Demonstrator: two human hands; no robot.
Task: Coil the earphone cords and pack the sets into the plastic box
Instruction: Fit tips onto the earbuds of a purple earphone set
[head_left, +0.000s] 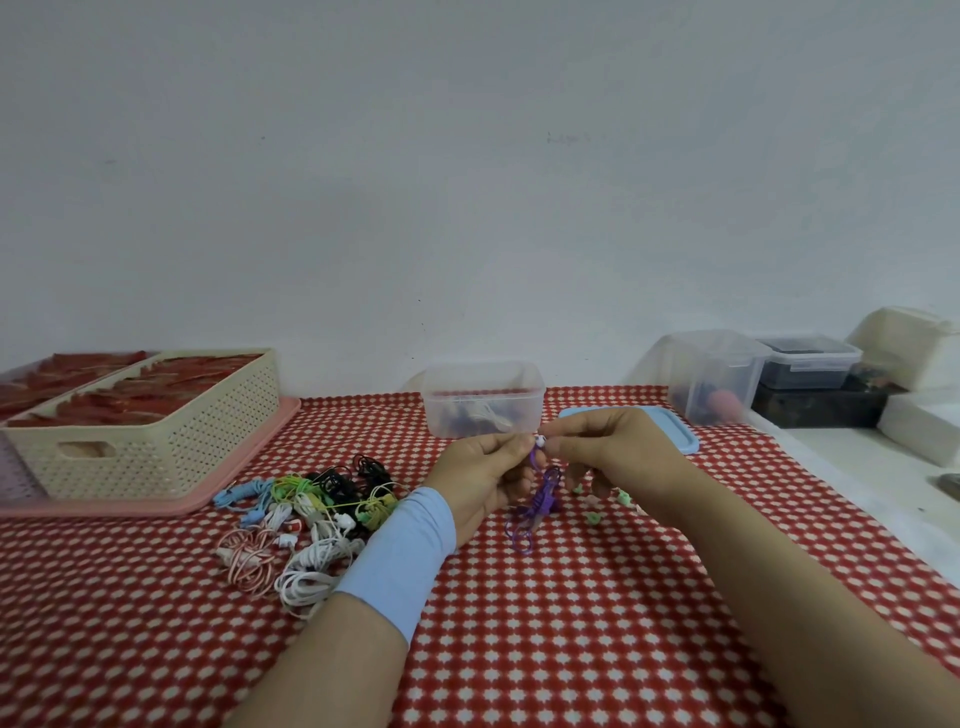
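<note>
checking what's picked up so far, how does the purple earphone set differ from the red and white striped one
The purple earphone set is held up, pinched by the left hand and right hand; the striped set lies untouched on the cloth. The purple one dangles tangled and alone; the striped one lies in loose loops at the edge of the pile. Neither is in the plastic box.

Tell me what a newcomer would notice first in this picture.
Dead centre, the left hand and right hand pinch a dangling purple earphone cord over the red-and-white patterned tablecloth. Just behind them stands the open clear plastic box, and to the left lies a tangled heap of coloured earphone sets.
</note>
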